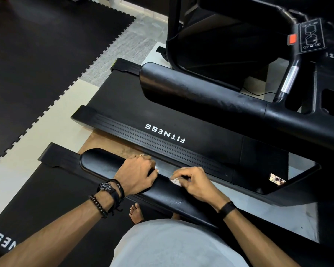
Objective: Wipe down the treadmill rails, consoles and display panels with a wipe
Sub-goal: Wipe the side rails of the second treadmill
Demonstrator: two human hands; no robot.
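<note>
Writing: "FITNESS" [165,133] in white capitals, upside down to the camera, on the side step of the far treadmill [181,120]. A cut-off "NESS" [2,240] in the same lettering on the near treadmill's step at bottom left. A small control panel [311,35] on the far console at top right carries button symbols too small to read, with a red tab [292,39] beside it.

Two treadmills, side by side. Two padded black handrails in view: the near handrail [104,162] runs on a diagonal from its rounded end at centre-left down toward bottom right; the far handrail [201,93] runs parallel above it.

One wipe [175,181], small, white and crumpled, sits on top of the near handrail about midway along the visible length. Right hand [196,185] has its fingers curled and pinching the wipe against the handrail. Left hand [138,174] is just beside it toward the rounded end, fingers curled over the top of the same handrail, gripping it. A ring shows on the left hand. Three bracelets on the left wrist, roughly; one dark band on the right wrist.

One bare foot [135,212] stands on the near belt below the handrail. Black foam floor mats [37,54] at upper left.
</note>
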